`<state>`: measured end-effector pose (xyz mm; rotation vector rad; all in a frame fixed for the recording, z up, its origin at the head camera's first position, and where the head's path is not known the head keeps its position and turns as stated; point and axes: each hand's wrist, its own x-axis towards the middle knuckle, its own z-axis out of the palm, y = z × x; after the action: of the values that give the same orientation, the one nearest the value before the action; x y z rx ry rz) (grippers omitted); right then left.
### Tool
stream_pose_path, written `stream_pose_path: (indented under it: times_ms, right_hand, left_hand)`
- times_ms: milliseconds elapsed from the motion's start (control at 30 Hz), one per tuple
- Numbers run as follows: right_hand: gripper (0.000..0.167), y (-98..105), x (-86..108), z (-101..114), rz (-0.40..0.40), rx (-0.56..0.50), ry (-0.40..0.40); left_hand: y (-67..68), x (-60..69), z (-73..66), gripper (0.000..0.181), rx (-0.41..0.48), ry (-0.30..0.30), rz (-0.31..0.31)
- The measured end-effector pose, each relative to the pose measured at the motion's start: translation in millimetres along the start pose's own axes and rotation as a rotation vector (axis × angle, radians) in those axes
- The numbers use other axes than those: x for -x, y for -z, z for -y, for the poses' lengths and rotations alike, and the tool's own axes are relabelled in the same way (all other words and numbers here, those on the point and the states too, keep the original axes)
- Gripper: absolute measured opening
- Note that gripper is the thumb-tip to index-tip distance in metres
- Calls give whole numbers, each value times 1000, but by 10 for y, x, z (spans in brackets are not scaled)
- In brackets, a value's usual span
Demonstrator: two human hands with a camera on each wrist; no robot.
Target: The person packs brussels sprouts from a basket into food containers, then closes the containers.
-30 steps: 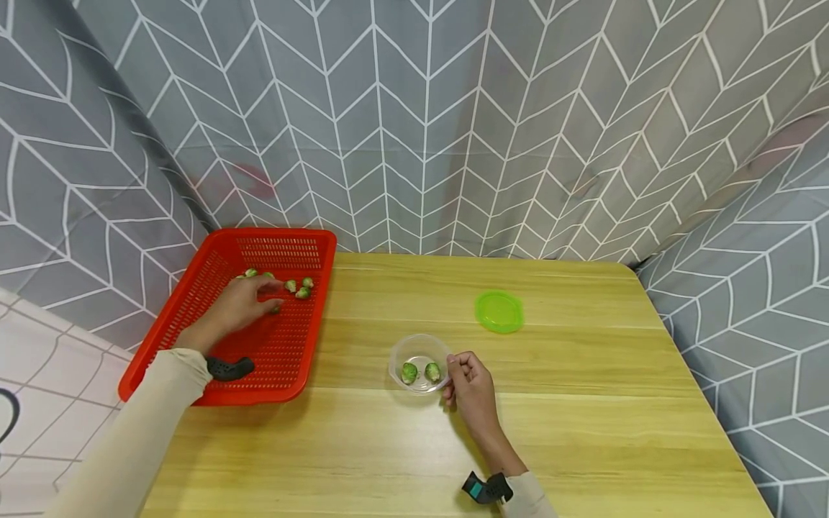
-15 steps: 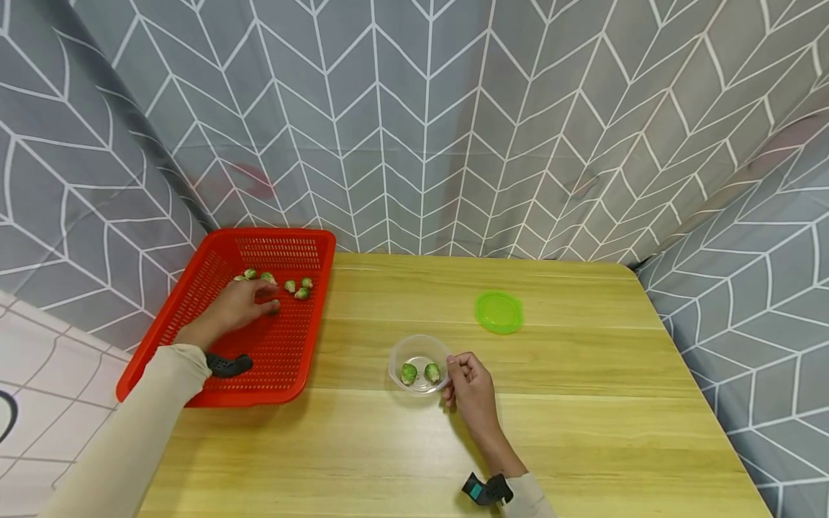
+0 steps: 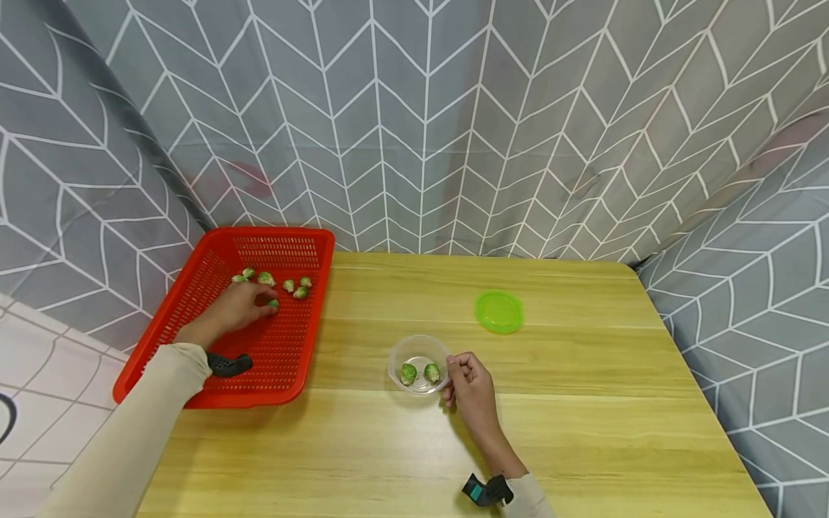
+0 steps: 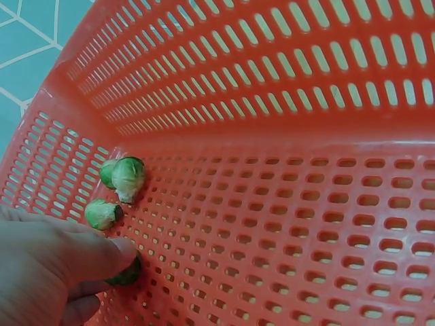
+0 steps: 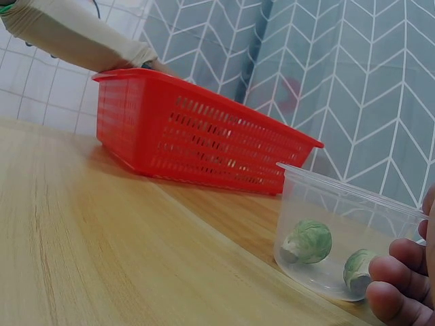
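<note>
Inside the red plastic basket (image 3: 294, 352), my left hand (image 3: 236, 308) pinches a Brussels sprout (image 3: 274, 304) between thumb and fingers. In the left wrist view the thumb partly covers that sprout (image 4: 128, 273). Several other Brussels sprouts (image 3: 301, 293) lie near the basket's far end. My right hand (image 3: 474, 394) grips the rim of a clear round plastic container (image 3: 421, 347) on the table. Two Brussels sprouts, one on the left (image 3: 408, 373) and one on the right (image 3: 432, 372), sit on the container's bottom.
A green lid (image 3: 499, 311) lies flat on the wooden table (image 3: 583, 417), behind and right of the container. Patterned grey curtains (image 3: 414, 129) hang behind the table and along its sides. The basket's raised walls surround my left hand.
My left thumb and fingers have drawn together around the Brussels sprout in the basket. The right hand and container stay in place.
</note>
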<state>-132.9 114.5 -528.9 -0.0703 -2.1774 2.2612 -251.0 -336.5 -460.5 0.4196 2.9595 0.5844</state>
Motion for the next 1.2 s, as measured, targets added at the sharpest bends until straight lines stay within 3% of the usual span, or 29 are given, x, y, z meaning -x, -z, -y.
stream_pose_path:
  times_ms: [300, 533, 700, 1000, 1200]
  right_hand:
    - [38, -1, 4, 1, 0, -5, 0]
    - [29, -39, 88, 282, 20, -5, -26]
    - [29, -43, 93, 290, 22, -2, -23]
    - [29, -1, 0, 45, 16, -1, -46]
    - [33, -2, -1, 7, 0, -15, -21]
  left_hand:
    - [8, 5, -6, 28, 8, 4, 13]
    - [-5, 4, 37, 26, 20, -2, 9]
    - [-5, 10, 43, 25, 25, -3, 4]
    - [23, 15, 12, 24, 41, -2, -3]
    - [38, 33, -11, 27, 61, 12, -21]
